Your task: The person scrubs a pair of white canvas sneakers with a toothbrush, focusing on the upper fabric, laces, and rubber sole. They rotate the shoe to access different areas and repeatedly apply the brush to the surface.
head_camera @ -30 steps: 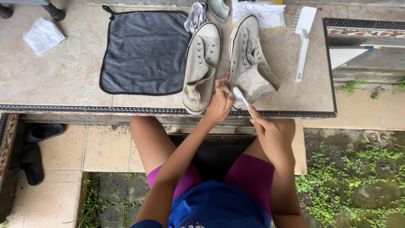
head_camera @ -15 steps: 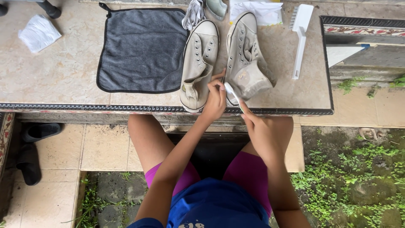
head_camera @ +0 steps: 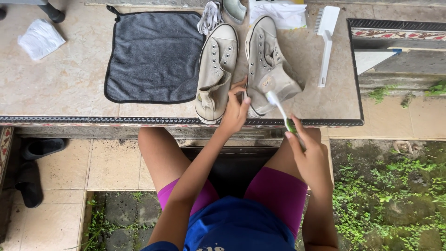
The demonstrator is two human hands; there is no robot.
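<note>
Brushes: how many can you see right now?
2. A toothbrush is in the right hand, its head against the right sneaker. A white scrub brush lies on the table, right of that sneaker. Others may be hidden.

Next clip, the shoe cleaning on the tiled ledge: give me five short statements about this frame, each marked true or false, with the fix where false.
1. The right hand holds a small brush with its head at the right shoe. True.
2. The left hand rests on the grey cloth. False: it is at the heel end of the shoes, between the two.
3. The left shoe lies to the right of the grey cloth. True.
4. The white scrubbing brush lies on the cloth. False: it lies on the ledge, right of the shoes.
5. Both shoes are laced. False: the eyelets are empty; loose laces lie above the left shoe.
</note>
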